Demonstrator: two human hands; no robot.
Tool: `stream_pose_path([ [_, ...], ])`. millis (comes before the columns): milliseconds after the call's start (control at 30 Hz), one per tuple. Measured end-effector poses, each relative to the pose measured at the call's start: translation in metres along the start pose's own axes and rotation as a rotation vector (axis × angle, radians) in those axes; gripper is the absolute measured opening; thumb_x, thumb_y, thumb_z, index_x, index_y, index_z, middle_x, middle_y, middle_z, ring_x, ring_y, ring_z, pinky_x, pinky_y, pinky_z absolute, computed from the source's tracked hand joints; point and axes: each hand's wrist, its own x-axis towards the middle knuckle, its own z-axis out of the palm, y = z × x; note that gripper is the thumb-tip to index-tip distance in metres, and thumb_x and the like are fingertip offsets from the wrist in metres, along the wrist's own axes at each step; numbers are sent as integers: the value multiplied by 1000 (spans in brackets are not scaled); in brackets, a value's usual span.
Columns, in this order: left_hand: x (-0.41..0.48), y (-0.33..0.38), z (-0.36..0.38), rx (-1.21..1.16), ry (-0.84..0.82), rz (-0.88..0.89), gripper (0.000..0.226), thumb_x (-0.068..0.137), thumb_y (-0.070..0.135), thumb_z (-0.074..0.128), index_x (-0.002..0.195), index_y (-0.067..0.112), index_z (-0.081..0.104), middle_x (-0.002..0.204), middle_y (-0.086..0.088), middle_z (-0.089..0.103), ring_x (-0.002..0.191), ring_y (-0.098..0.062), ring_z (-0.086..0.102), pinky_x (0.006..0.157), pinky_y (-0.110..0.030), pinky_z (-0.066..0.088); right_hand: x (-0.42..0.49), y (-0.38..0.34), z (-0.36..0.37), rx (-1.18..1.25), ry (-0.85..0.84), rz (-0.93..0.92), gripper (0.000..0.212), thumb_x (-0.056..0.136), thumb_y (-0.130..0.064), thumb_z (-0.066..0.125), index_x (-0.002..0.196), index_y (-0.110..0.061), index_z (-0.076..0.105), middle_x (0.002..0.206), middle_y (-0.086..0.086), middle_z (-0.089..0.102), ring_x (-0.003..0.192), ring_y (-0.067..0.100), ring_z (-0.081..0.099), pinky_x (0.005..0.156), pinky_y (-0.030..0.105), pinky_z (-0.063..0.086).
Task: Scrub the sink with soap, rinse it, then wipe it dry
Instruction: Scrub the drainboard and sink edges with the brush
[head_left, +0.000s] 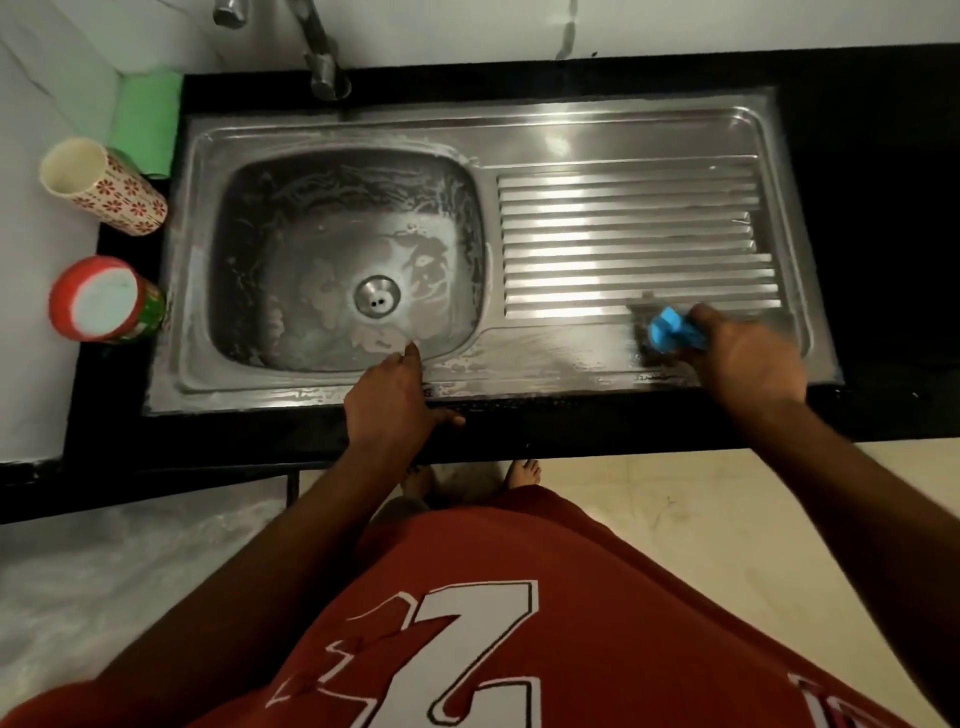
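Looking down from the head cam: the steel sink (519, 140) sits in a black counter (862, 208), and its basin is streaked with soapy film. The right hand (748, 358) has its fingers curled round a blue scrubber (672, 327) at the near edge of the ribbed drainboard (634, 234). There may be a dark pad underneath, but it's kinda blurry. The left hand (395, 395) rests on the sink's front rim, fingers loosely spread, thumb sticking out.
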Motion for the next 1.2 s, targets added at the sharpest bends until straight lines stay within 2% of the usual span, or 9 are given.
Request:
stream_pose_path([
  [133,3,1,0,7,-6,3,129,51,79,86,155,19,38,128,-7,65,116,-30,65,78,-42,57,-18,-92,16,56,27,-205,35,98,-37,56,130,-33,45,84,9,69,69,32,67,55,33,45],
  [267,6,1,2,31,-17,4,131,51,78,88,156,19,36,129,-7,64,116,-30,64,81,-42,55,-21,-188,16,173,15,-408,38,96,-47,55,129,-28,49,81,6,66,68,30,65,56,32,41],
  [400,5,3,1,27,3,18,130,51,77,88,155,18,37,127,-7,65,115,-31,65,80,-43,57,1,-110,13,208,-37,-217,37,94,-51,59,126,-35,49,88,4,65,76,29,66,64,32,44],
  [500,3,2,2,21,-5,14,130,54,79,86,157,18,35,128,-7,64,116,-30,64,81,-43,57,12,-15,8,114,17,15,35,94,-38,64,125,-31,48,85,15,70,75,37,68,61,36,48],
  [600,3,1,3,25,-5,8,129,55,79,85,158,19,34,131,-6,64,118,-30,63,82,-43,57,11,-1,8,-48,32,58,31,97,-31,61,125,-29,47,83,16,68,74,37,68,59,34,44],
  [733,3,2,3,14,-6,-9,132,53,78,86,158,19,35,132,-7,64,120,-30,63,83,-43,57,9,-109,11,115,20,-171,30,98,-43,52,125,-32,49,87,9,67,75,34,66,59,32,37],
  [867,3,2,4,29,-1,-9,131,52,79,86,157,18,37,130,-6,65,117,-30,64,80,-43,56,1,-208,6,144,1,-417,30,95,-37,54,124,-29,53,85,7,66,74,33,66,57,32,34],
  [1033,3,1,2,33,4,18,131,51,80,85,156,17,37,126,-7,66,114,-31,65,78,-42,57,26,-104,2,199,-51,-174,37,93,-47,60,126,-34,51,90,9,66,78,33,65,63,34,42],
  [1200,6,1,0,46,-18,22,133,51,82,85,156,18,36,129,-6,65,116,-30,64,78,-41,56,10,-32,10,82,28,32,30,96,-28,58,124,-31,46,84,15,68,72,37,67,58,33,42],
])
